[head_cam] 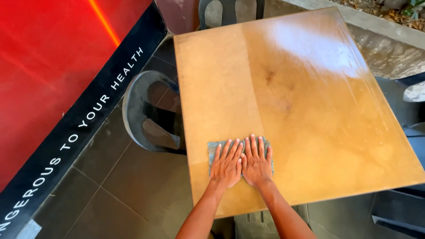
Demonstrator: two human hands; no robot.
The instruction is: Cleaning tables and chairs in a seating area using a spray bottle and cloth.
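A grey cloth lies flat on the tan wooden table, near its front left edge. My left hand and my right hand press down on the cloth side by side, palms flat and fingers spread, thumbs touching. The hands cover most of the cloth; only its left edge and far corners show. The right part of the tabletop looks darker and glossy, while the left strip is paler and matt.
A dark plastic chair stands tucked at the table's left side, another chair at the far end. A red panel with a black band borders the tiled floor on the left. A concrete ledge runs at the right.
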